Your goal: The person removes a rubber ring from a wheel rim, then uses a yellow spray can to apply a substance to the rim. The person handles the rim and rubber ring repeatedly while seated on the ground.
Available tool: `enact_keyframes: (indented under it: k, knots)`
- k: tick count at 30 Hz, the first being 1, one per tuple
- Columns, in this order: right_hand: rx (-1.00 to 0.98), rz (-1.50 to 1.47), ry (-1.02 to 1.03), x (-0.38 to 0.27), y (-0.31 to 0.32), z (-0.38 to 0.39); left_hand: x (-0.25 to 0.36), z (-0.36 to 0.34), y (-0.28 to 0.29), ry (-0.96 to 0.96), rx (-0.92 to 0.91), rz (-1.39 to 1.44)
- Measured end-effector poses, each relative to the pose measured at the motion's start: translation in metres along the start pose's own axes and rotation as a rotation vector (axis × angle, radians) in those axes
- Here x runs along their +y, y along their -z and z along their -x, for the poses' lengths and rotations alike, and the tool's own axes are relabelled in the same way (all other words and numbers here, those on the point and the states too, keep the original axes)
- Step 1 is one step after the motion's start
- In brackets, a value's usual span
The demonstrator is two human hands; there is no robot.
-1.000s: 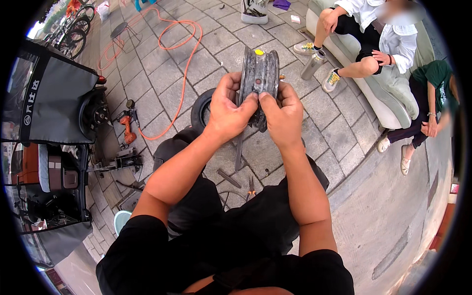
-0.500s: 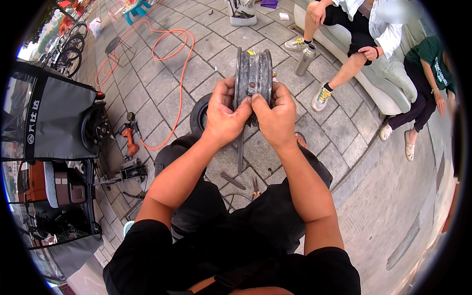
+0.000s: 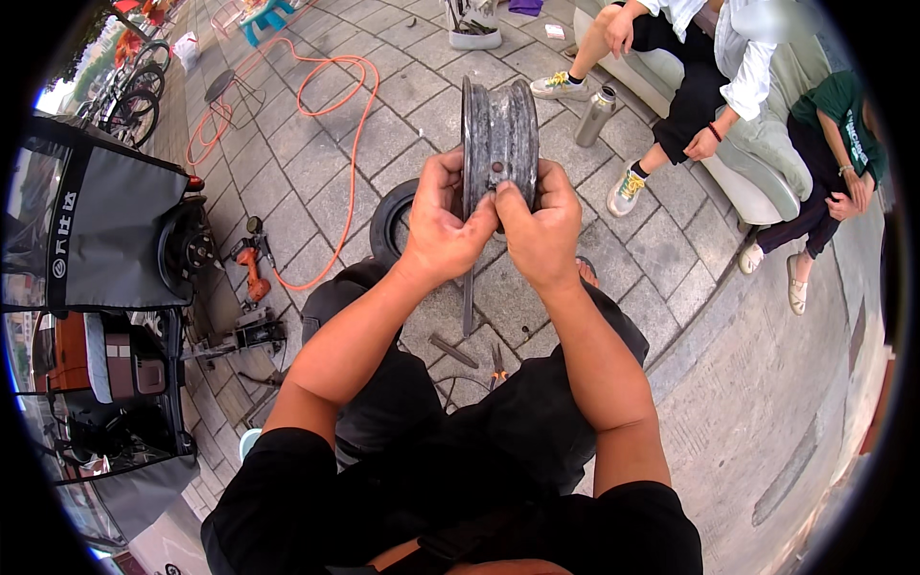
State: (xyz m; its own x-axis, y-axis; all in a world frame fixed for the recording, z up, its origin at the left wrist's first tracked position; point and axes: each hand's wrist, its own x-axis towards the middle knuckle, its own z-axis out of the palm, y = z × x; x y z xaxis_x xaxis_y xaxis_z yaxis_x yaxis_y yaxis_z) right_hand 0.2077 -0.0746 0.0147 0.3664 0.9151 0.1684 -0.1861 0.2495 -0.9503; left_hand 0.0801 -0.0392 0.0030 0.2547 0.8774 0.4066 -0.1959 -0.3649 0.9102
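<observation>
Between my two hands I hold up a worn grey metal wheel rim [image 3: 500, 129], its grooved outer face turned toward me. My left hand [image 3: 448, 216] is closed round its left edge, and my right hand [image 3: 539, 230] grips the right edge. Both thumbs meet at the lower part, just below a small round hole in the groove. The rim's underside and most of my fingertips are hidden. A black tyre [image 3: 391, 226] lies on the paving to the left of my left hand. Below the rim, a long flat metal bar [image 3: 468, 305] shows, partly covered by my hands.
Pliers [image 3: 498, 366] and a short metal bar [image 3: 453, 351] lie between my legs. An orange power tool [image 3: 252, 275] and orange hose [image 3: 359, 144] are left, beside a tipped vehicle [image 3: 115, 220]. Two people sit on a sofa [image 3: 738, 177] at right, near a steel bottle [image 3: 596, 117].
The rim has tilted and risen slightly, showing more of its grooved face, with both hands still on it. The seated person in white has shifted an arm and a foot.
</observation>
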Motion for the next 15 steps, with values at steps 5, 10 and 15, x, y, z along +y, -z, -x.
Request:
enact_keyframes:
  k: [5, 10, 15]
  knots:
    - [0.014, 0.072, 0.038, 0.0, 0.0, 0.0, 0.001, 0.002, 0.003, -0.023, -0.045, -0.043]
    - [0.044, 0.109, -0.025, -0.006, -0.001, 0.0, -0.008, 0.004, 0.006, -0.092, -0.059, -0.111]
    - [0.027, 0.131, -0.012, -0.014, 0.0, -0.003, -0.02, 0.005, 0.01, -0.209, -0.052, -0.229]
